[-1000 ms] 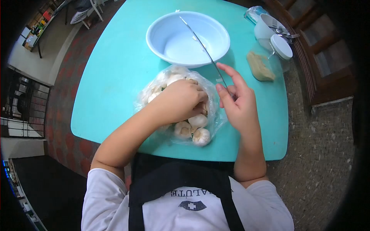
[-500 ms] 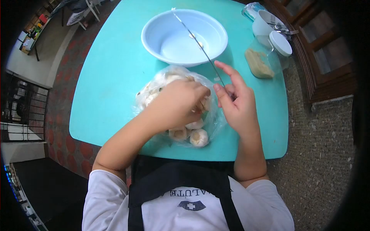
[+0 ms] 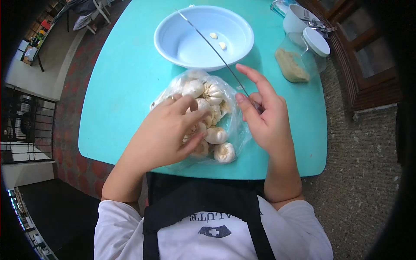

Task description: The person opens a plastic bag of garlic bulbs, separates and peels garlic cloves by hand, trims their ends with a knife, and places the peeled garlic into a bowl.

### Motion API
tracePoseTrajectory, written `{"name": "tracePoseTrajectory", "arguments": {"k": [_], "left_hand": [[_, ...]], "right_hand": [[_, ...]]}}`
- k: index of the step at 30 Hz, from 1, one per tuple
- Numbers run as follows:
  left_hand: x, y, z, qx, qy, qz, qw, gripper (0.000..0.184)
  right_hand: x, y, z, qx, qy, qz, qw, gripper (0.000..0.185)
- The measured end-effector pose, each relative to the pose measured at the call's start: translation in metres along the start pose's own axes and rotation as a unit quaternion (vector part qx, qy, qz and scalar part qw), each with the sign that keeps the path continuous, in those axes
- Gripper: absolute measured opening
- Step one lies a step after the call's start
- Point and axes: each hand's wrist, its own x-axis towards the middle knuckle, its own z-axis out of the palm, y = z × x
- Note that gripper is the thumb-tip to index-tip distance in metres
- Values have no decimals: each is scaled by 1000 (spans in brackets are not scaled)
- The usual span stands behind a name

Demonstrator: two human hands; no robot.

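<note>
My left hand (image 3: 171,125) is over the left part of a clear plastic bag (image 3: 236,123) of garlic bulbs, its fingers spread and bent above the bulbs. Several bulbs show, among them a whitish one (image 3: 224,152) at the bag's near edge. My right hand (image 3: 266,115), right of the bag, grips a knife (image 3: 212,48) by its handle. The thin blade points up and left across the light blue basin (image 3: 162,47). Inside the basin lie two peeled cloves, one (image 3: 213,35) a little behind the other (image 3: 222,45).
At the turquoise table's (image 3: 117,86) back right stand a lidded clear jar (image 3: 292,65) with a beige substance and a white container (image 3: 292,19) holding forks and other cutlery. A plastic packet (image 3: 281,6) is behind them. A chair (image 3: 102,13) stands on the floor, far left.
My left hand has moved left from the middle of the bag and its fingers have spread, uncovering more bulbs. The knife stays in my right hand, its tip slightly farther left.
</note>
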Motion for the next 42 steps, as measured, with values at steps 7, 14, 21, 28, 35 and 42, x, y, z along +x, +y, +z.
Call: {"name": "tracePoseTrajectory", "arguments": {"k": [7,14,21,28,35,42], "left_hand": [[39,-14,22,174,-61,67,980,12],[56,-9,15,275,-145,142,940,11],[48,-21,18,53,-62,97,992,11],[29,-42,7,-239,4,67,969,12],[28,-42,12,-113,6,59,992,23],[34,-20,25,105,-37,113,987,21]], "right_hand": [[-1,-1,3,-8,4,-4,1000,43],[1,1,0,4,2,1,1000,41],[-2,0,-4,71,-42,26,996,39],[-5,-2,4,164,-64,72,982,37],[-4,4,10,136,-57,74,986,37],[-3,1,8,115,-50,76,989,35]]}}
